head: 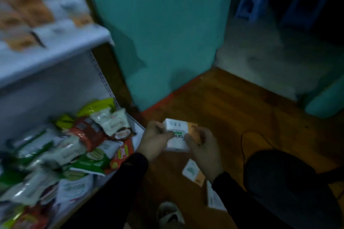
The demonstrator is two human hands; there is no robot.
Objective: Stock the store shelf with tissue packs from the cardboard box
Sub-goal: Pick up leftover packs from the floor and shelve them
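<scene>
A person in dark sleeves grips a white-and-orange tissue pack (179, 135) between both hands above a wooden floor (232, 106) beside a store shelf (55, 46). The left hand (155, 140) curls round the pack's left end, thumb across its top face; the right hand (203, 148) closes over the orange right end, fingers wrapped round the edge. The two hands sit close together, joined only by the pack, which is tilted with its green lettering facing the camera.

Below the right hand, near the wrist, a second tissue pack (193, 173) of the same white-and-orange design shows, and just below that the pale edge of a third pack (214, 199); the right forearm hides part of both, and what they rest in or on cannot be told from this blurred view.

To the left of the left hand, the shelf's lowest level holds a loose heap of snack packets (78, 150) in green, white, red and orange wrappers, the nearest one just beside the left sleeve. Above that heap, a higher level carries blurred pale and orange goods (24, 5). Beyond the hands stands a teal wall (167, 33). To the right of the right hand lie a dark rounded shape (283, 178) and a thin black cord (245, 147). Below the hands, a light-coloured sandal (170, 214) rests on the floor.
</scene>
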